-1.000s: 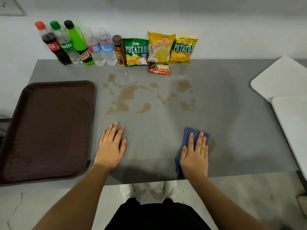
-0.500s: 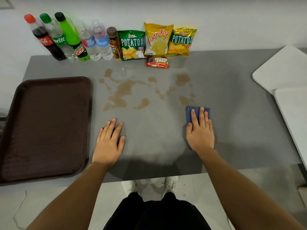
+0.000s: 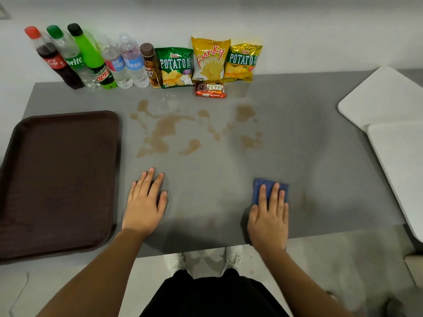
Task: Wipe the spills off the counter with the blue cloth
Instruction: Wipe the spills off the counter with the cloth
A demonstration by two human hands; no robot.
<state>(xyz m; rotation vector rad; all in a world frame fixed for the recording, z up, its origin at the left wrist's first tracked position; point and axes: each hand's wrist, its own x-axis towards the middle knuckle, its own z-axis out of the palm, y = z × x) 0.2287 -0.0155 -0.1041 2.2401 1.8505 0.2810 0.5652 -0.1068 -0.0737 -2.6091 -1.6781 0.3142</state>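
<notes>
Brown spills (image 3: 168, 131) spread across the middle of the grey counter (image 3: 320, 161), with smaller patches (image 3: 246, 114) to the right. A faint smear (image 3: 302, 199) lies just right of the folded blue cloth (image 3: 271, 186). My right hand (image 3: 269, 216) lies flat on top of the cloth near the counter's front edge, fingers pressing it down. Flat on the bare counter, left of centre, rests my left hand (image 3: 145, 204), fingers together and holding nothing.
A dark brown tray (image 3: 57, 179) lies at the left. Several drink bottles (image 3: 91, 62), crisp bags (image 3: 210, 60) and a fudge bar pack (image 3: 210, 90) line the back wall. White boards (image 3: 393, 124) sit at the right edge.
My right hand pushed the cloth forward toward the spills, then drew it back toward the front edge. The left hand stayed flat in place.
</notes>
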